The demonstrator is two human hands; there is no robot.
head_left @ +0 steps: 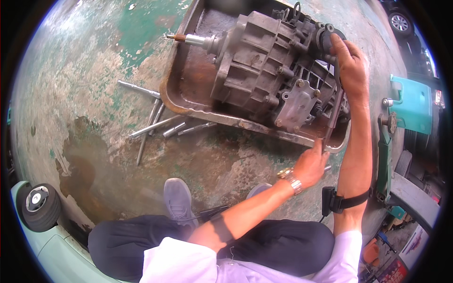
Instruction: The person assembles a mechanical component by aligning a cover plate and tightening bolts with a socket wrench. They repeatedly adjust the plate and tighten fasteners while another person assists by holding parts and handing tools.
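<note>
A grey cast-metal gearbox (pixel 257 61) lies on its side in a rusty metal tray (pixel 188 109), its splined shaft (pixel 191 39) pointing left. My left hand (pixel 309 165), below the tray's near right corner, is closed round a long metal bar (pixel 333 111). The bar's silver end shows past my fingers, and it runs up beside the gearbox toward my right hand. My right hand (pixel 350 60) curls over the dark round flange (pixel 325 40) at the gearbox's right end. Whether its fingers also hold the bar's upper end is hidden.
Several silver bars and sockets (pixel 153 125) lie on the stained floor left of the tray's near edge. A green metal stand (pixel 386 160) and a turquoise part (pixel 415 106) are to the right. A wheel (pixel 41 203) of a pale green car is at lower left.
</note>
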